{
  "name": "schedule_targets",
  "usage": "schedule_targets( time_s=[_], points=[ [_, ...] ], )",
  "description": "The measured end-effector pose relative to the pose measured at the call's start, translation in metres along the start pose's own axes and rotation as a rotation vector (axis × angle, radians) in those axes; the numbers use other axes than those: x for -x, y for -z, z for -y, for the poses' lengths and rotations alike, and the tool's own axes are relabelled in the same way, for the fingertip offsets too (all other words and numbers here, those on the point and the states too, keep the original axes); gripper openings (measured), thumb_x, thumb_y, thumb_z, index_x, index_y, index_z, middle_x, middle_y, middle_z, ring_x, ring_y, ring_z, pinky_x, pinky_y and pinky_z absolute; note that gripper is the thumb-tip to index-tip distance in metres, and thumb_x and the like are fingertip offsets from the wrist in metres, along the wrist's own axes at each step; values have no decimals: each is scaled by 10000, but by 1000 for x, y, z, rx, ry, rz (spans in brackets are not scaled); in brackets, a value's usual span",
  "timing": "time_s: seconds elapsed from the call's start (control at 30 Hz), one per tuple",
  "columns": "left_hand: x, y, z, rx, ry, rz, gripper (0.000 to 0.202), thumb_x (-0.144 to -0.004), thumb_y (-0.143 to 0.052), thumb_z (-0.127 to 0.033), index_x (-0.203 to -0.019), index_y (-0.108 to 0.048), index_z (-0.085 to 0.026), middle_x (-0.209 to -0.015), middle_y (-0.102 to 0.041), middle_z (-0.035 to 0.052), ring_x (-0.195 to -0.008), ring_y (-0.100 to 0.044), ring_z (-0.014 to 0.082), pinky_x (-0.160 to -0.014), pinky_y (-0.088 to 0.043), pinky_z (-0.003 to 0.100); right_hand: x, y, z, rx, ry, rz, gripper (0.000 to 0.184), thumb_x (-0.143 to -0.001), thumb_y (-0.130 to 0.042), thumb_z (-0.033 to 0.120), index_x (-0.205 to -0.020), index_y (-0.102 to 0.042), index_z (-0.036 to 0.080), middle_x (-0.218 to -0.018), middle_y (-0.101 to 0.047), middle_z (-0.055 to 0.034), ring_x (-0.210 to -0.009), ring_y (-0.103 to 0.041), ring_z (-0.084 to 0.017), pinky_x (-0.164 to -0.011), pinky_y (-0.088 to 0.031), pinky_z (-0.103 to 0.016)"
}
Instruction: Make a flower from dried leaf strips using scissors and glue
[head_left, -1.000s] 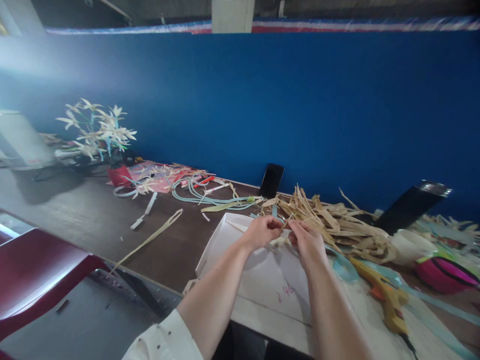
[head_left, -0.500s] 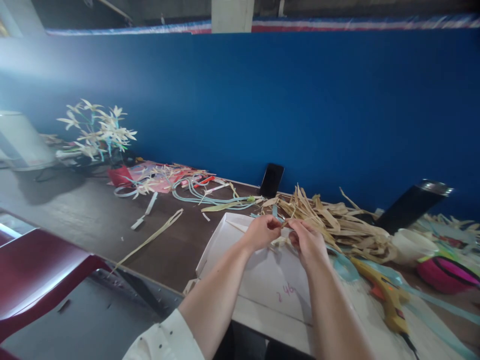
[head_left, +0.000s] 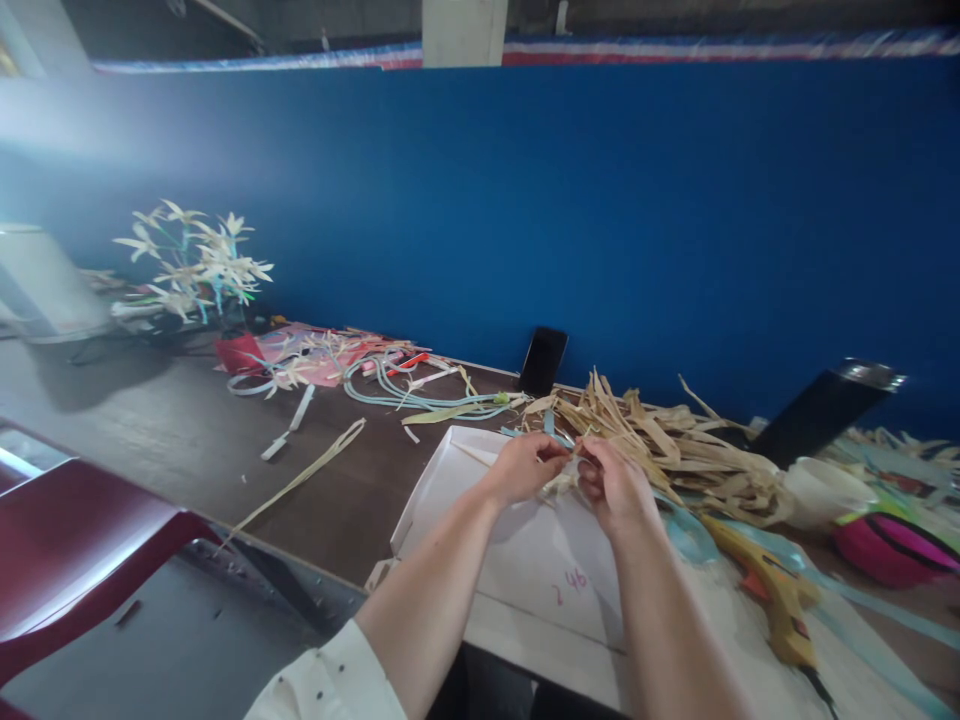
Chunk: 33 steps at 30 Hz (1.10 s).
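Over a white cardboard box [head_left: 525,565] with pink handwriting, my two hands meet fingertip to fingertip. My left hand [head_left: 529,465] is closed in a pinch, and so is my right hand [head_left: 616,488]. Between the fingertips is a thin, tan strip of dried husk [head_left: 576,452], mostly covered by the fingers. Pale husk pieces [head_left: 559,487] lie on the box just below the hands. Right behind the right hand spreads a heap of dried husk strips [head_left: 667,440].
A yellow glue gun [head_left: 780,600] lies at the right, near a white bowl [head_left: 829,490], a pink pouch [head_left: 892,550] and a tilted black flask [head_left: 821,415]. A phone [head_left: 543,360] leans on the blue partition [head_left: 450,220]. Husk flowers [head_left: 214,260] stand far left.
The fingers of both hands have shifted slightly around the strip, with the right hand moving a little. Everything else on the table has stayed put.
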<state>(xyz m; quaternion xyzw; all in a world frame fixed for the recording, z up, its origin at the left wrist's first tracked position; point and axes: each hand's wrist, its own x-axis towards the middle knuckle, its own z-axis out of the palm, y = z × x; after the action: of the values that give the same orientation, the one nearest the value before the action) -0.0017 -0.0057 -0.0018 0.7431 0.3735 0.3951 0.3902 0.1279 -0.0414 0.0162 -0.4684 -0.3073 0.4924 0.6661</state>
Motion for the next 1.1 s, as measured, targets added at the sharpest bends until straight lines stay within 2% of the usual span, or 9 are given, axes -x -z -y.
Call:
schedule_targets(
  time_s=[0.23, 0.57, 0.93, 1.0, 1.1],
  points=[
    [0, -1, 1, 4, 12, 30, 209, -701, -529, -231, -853, -649, -153, -826, -659, 15, -720, -571, 103, -672, -435, 206, 0, -2, -2, 16, 5, -46, 284, -528, -719, 301, -730, -602, 139, -568, -493, 50, -374, -291, -10, -322, -152, -147],
    [3, -2, -5, 1, -25, 74, 197, -671, -520, -172, -839, -616, -138, -823, -643, 26, -713, -555, 100, -658, -438, 200, -4, -1, -6, 117, 47, -110, 280, -553, -707, 344, -723, -594, 152, -455, -428, 70, -353, -286, -27, -328, -162, -157],
    [2, -4, 0, -8, -23, 95, 215, -666, -495, -159, -859, -586, -145, -794, -618, 9, -699, -537, 92, -650, -439, 202, -2, -4, -3, -1, 26, -82, 288, -530, -731, 317, -696, -566, 150, -411, -323, 107, -339, -240, -19, -324, -142, -151],
    [3, -5, 0, -27, -15, 107, 212, -660, -488, -151, -846, -589, -147, -783, -614, 4, -682, -529, 88, -633, -434, 197, -4, -2, -2, -16, 49, -98, 286, -539, -729, 323, -681, -547, 155, -426, -335, 105, -336, -232, -17, -320, -133, -155],
    [4, -7, 0, -82, -28, 121, 174, -639, -491, -137, -774, -599, -153, -763, -611, -2, -666, -521, 86, -623, -429, 193, -8, 4, 0, -83, 133, -154, 294, -553, -718, 335, -668, -506, 166, -507, -441, 79, -343, -246, -12, -318, -135, -157]
  ],
)
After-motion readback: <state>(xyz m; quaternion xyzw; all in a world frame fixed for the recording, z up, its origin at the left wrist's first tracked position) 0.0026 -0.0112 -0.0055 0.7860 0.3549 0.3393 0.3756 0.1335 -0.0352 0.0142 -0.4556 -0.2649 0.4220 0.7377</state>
